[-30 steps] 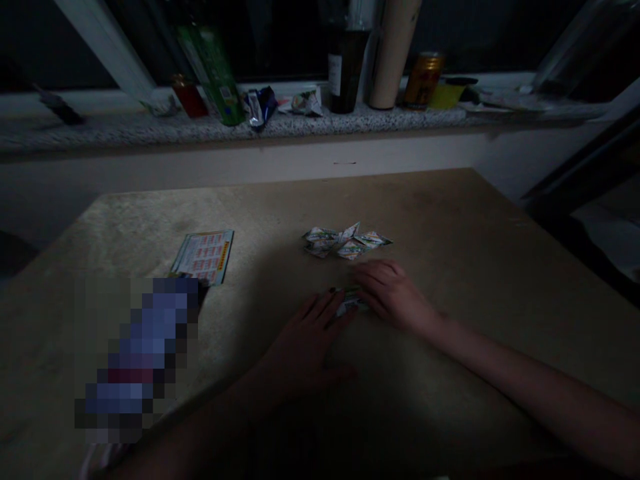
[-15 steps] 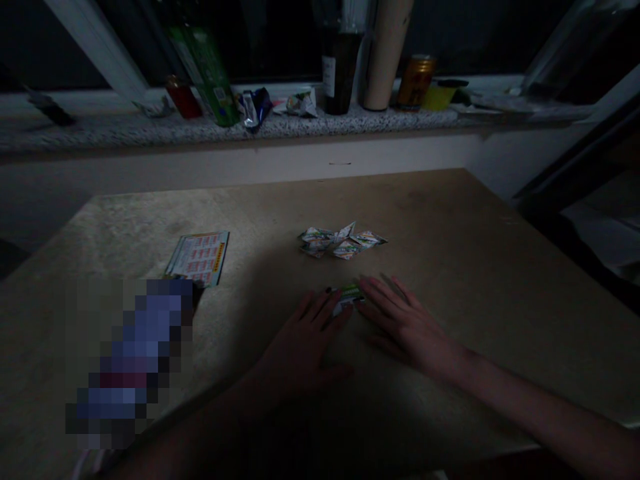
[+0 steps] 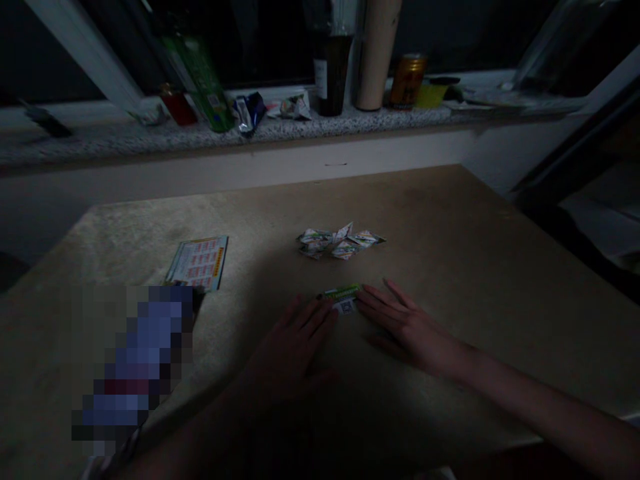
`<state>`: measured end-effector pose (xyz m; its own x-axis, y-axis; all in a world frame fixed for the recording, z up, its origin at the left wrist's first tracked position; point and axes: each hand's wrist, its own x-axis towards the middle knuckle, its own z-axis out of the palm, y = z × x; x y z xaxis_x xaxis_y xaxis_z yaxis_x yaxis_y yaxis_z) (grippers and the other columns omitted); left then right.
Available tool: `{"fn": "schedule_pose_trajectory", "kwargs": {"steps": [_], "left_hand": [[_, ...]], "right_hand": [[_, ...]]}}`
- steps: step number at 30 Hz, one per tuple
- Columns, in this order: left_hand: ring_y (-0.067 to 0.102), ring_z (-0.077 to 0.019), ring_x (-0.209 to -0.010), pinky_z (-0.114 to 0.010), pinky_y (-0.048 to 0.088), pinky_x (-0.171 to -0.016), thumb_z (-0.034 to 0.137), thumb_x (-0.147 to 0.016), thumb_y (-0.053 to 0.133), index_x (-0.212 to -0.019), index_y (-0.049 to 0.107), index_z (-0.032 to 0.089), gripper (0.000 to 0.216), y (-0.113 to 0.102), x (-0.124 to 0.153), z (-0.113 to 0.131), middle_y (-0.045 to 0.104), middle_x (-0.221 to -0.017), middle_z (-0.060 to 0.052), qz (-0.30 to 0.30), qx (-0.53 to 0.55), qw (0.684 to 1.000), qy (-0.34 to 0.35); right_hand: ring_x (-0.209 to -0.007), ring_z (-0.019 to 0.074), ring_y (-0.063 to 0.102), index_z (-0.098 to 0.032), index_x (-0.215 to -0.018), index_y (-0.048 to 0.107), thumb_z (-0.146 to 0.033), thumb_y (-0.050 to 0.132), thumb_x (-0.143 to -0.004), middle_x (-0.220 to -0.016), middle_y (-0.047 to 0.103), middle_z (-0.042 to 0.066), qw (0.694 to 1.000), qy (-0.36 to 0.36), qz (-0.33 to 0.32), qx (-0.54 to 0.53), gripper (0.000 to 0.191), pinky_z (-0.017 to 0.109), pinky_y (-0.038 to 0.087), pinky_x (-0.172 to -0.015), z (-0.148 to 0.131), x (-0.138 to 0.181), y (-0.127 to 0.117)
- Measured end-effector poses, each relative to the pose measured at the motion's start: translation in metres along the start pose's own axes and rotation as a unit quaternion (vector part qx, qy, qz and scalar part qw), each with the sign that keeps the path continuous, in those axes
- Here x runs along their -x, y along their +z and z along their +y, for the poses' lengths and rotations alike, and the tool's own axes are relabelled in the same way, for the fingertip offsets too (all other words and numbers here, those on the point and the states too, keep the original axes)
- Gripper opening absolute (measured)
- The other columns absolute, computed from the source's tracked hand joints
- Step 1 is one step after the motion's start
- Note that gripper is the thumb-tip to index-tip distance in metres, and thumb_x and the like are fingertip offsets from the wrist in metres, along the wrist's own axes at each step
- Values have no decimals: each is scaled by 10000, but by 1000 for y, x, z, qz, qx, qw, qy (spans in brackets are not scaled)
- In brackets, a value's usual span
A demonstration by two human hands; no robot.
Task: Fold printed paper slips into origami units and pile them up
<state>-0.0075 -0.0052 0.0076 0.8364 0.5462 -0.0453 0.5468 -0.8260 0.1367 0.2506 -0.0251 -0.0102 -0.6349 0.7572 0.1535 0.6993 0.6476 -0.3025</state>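
Observation:
A small strip of printed paper (image 3: 342, 296), green along the top with a square code below, lies flat on the table. My left hand (image 3: 295, 347) rests at its left end, fingers stretched out and fingertips over the paper. Against the right end lie the fingers of my right hand (image 3: 400, 323), also extended and flat. Both palms face down, and the ends of the strip are partly hidden under the fingers. Just beyond it sits a cluster of folded paper pieces (image 3: 343, 241) with pointed tips, made of similar printed paper.
A printed card (image 3: 197, 262) lies to the left, beside a pixelated bluish object (image 3: 145, 340). Along the granite windowsill (image 3: 280, 137) behind the table (image 3: 425, 220) stand a green bottle (image 3: 207, 87), a dark bottle (image 3: 331, 77), a cardboard tube (image 3: 375, 60) and an orange can (image 3: 409, 81).
My left hand has slid a little left, and more of the strip, with its square code, shows between my hands. The right hand has barely moved. The view has shifted slightly.

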Motion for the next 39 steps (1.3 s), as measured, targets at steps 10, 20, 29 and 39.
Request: {"fn": "schedule_pose_trajectory", "kwargs": {"steps": [10,20,29,39], "left_hand": [[144,-260,-1352,-456,41,-1100,558,-857,364,-1426,115,128,756,12,2,4,175,-1483,-102,0,-6,1000,-13],[149,-273,-1349,-499,14,-1080,551,-869,348,-1432,98,166,726,11,2,-1,169,-1485,-98,1,-3,1000,-2],[132,-274,-1351,-493,43,-1082,514,-879,362,-1424,158,165,678,11,0,0,189,-1480,-97,2,-22,1000,0],[127,-253,-1354,-479,10,-1093,482,-892,360,-1426,132,142,673,10,3,0,163,-1487,-77,-2,-29,1000,7]], "right_hand": [[-1355,215,153,-161,-1422,146,-367,458,-867,-1466,228,83,998,-2,-62,-24,668,477,30,-1113,-17,-7,3],[-1334,236,228,-178,-1411,205,-458,458,-850,-1432,314,94,998,12,-49,-23,677,499,23,-1103,-19,-9,5],[-1345,228,191,-195,-1409,210,-435,439,-867,-1452,267,87,998,23,-54,-9,636,494,73,-1104,-21,-9,6],[-1344,232,196,-198,-1401,236,-407,445,-871,-1452,265,94,999,23,-48,-8,607,513,57,-1098,-20,-10,7]]}}
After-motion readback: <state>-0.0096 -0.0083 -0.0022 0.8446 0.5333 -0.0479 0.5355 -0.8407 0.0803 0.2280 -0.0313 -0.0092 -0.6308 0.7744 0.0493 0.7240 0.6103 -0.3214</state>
